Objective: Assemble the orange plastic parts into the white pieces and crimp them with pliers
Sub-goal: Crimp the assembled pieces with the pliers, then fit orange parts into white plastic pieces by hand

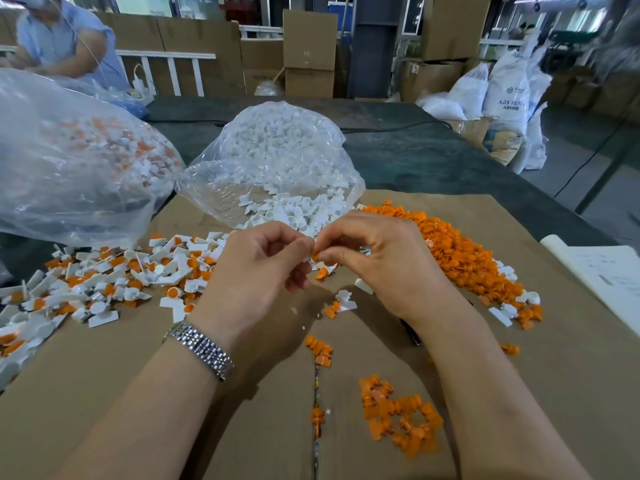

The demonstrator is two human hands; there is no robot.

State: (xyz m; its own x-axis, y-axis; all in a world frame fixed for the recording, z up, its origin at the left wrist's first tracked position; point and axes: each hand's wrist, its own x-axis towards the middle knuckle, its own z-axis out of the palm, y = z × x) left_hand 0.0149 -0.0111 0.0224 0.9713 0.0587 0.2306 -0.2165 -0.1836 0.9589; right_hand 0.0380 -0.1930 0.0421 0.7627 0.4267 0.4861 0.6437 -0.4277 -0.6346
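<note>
A person's left hand (263, 271) and right hand (377, 261) meet fingertip to fingertip, both pinching a small white piece (309, 259) with an orange part (315, 257). Beyond the fingers, a sack (507, 95) reads "ABS RESIN"; heaped orange parts (460, 258) lie just right.

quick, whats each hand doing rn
Left hand: pinching a small white piece.
Right hand: pinching an orange part against it.
</note>
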